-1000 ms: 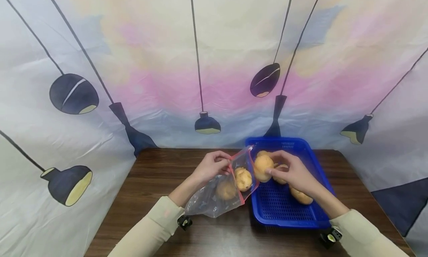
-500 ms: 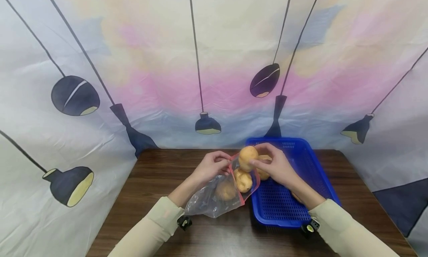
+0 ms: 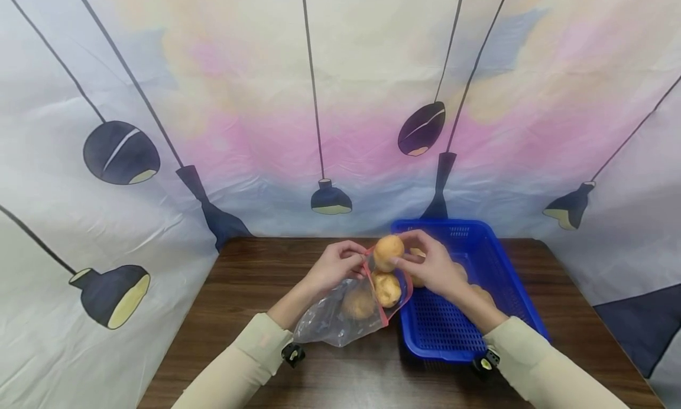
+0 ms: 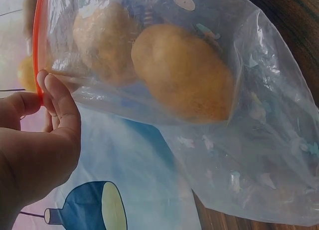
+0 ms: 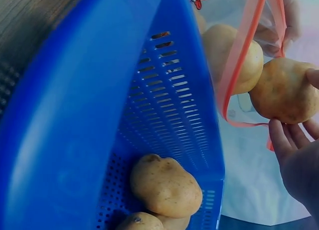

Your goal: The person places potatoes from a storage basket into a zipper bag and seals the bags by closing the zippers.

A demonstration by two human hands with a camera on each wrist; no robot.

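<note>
My left hand point(image 3: 336, 268) pinches the red zip edge of a clear plastic zip bag point(image 3: 331, 325), keeping its mouth apart. Inside the bag lie potatoes; one potato point(image 3: 386, 288) sits close to the mouth and another potato point(image 4: 182, 73) is deeper in, seen through the plastic. Between fingers and thumb, my right hand point(image 3: 433, 267) holds another potato point(image 3: 389, 252) right at the bag's mouth. In the right wrist view, this held potato point(image 5: 285, 90) overlaps the one near the mouth, with the red edge around them.
A blue plastic basket point(image 3: 511, 279) with slotted walls stands right of the bag, holding several potatoes point(image 5: 166, 186). Both rest on a dark wooden table point(image 3: 255, 261). Behind the table hangs a cloth backdrop point(image 3: 255, 101) printed with lamps.
My right hand has carried its potato leftward from over the basket to the bag's mouth, then slightly further left. The left hand stays on the bag's edge.
</note>
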